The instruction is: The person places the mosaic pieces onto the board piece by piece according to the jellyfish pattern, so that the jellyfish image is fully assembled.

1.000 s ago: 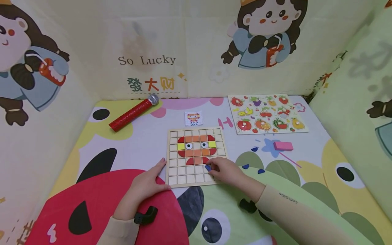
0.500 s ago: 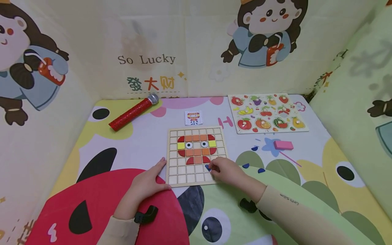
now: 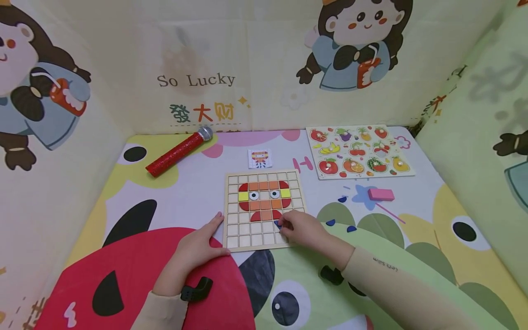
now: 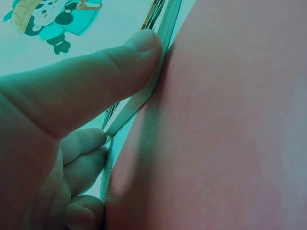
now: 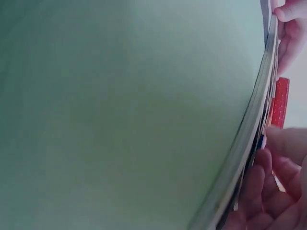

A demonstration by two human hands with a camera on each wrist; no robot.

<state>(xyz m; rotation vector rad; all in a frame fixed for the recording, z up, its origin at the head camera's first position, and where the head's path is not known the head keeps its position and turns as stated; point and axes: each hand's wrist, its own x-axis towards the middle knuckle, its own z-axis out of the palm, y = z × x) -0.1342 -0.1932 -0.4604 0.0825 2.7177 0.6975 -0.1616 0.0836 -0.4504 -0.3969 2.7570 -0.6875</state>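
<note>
A wooden grid board (image 3: 245,241) lies mid-table, holding red, orange and yellow tiles and two eye tiles that form a face. My left hand (image 3: 197,250) steadies its near left corner, index finger along the left side and thumb at the front edge. In the left wrist view the thumb (image 4: 139,48) lies across the board's edge (image 4: 127,112). My right hand (image 3: 303,229) pinches a small blue tile (image 3: 277,224) over the squares just below the red and orange bottom row. Fingertips partly cover this tile; in the right wrist view only a blue sliver (image 5: 260,141) shows.
Several loose blue tiles (image 3: 330,222) lie right of the board. Behind it is a small pattern card (image 3: 260,158). A red microphone (image 3: 177,153) lies back left, a fruit puzzle board (image 3: 360,153) back right, and a pink block (image 3: 381,195) in front of that.
The right hand has moved only slightly, and the blue tile has turned a little at its fingertips over the same squares. The left hand and board stay put.
</note>
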